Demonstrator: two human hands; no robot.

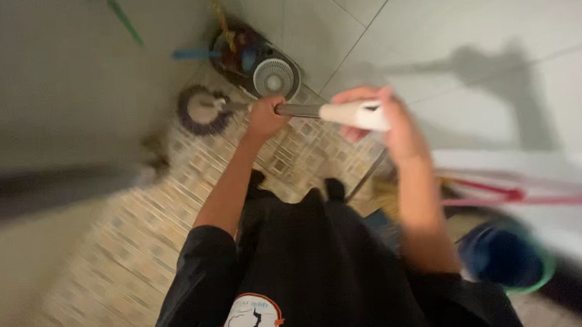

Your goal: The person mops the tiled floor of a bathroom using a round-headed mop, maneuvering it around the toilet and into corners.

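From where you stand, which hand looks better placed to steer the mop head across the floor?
Probably the left hand: it grips the mop handle lower, nearer the mop head. The right hand holds the white top grip, blurred.

Mop head (201, 110) lies on the floor (108, 262) left of the spin bucket (261, 61).

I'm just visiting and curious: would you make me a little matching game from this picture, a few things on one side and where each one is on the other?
Things:
1. left hand
2. right hand
3. round mop head
4. spin bucket

Places:
A. in the corner against the tiled wall
B. gripping the dark metal part of the mop handle
C. flat on the patterned floor beside the bucket
D. around the white grip of the handle

Pairs: 1-B, 2-D, 3-C, 4-A
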